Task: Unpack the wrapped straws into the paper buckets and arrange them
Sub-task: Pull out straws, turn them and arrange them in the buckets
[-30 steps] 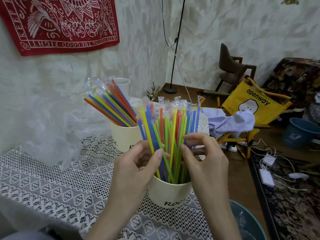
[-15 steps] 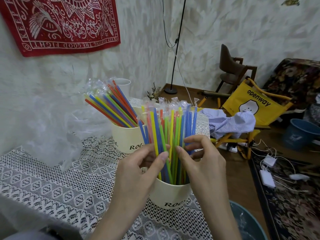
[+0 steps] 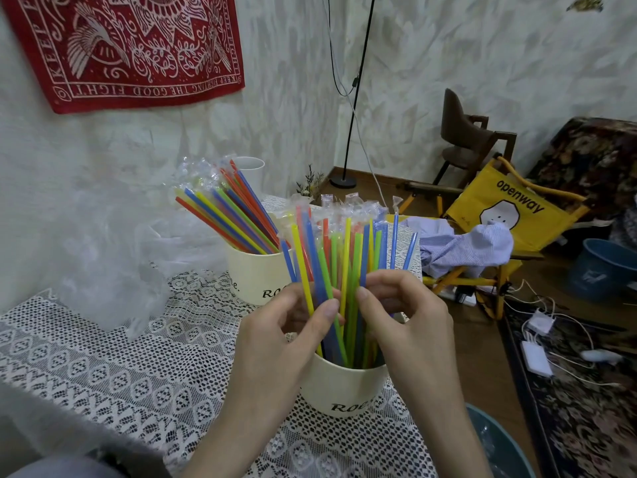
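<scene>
White lace cloth [image 3: 113,353] covers the desk, which stands against a pale textured wall. Over its near edge, the left hand [image 3: 275,339] and the right hand [image 3: 406,326] meet around a bundle of wrapped straws [image 3: 339,267]. The left fingers [image 3: 324,313] are curled, thumb pressed against the front of the bundle with the other fingertips behind it; the right fingers [image 3: 370,303] are curled too, thumb on the front and the rest wrapped round the far side, so both hands pinch the straws between them.

Those straws, yellow, green, blue and orange, stand nearly upright in the near paper bucket [image 3: 341,391], a cream tub with black lettering, their clear wrapper ends crinkled at the top. Just behind and to the left of that bucket sits a second paper bucket [image 3: 255,277] of the same kind, its own straws [image 3: 227,215] leaning left together. Behind the second bucket, a white cup [image 3: 250,167] stands by the wall, and clear plastic wrapping [image 3: 113,270] lies heaped to the left of it.

Above and left of the near bucket, a red patterned banner [image 3: 131,46] hangs on the wall. To its right, on the floor, stands a yellow folding chair [image 3: 510,208] draped with a striped cloth [image 3: 465,246], a blue bin [image 3: 599,270] beyond it. A teal basin [image 3: 503,443] shows low, just right of the near bucket.
</scene>
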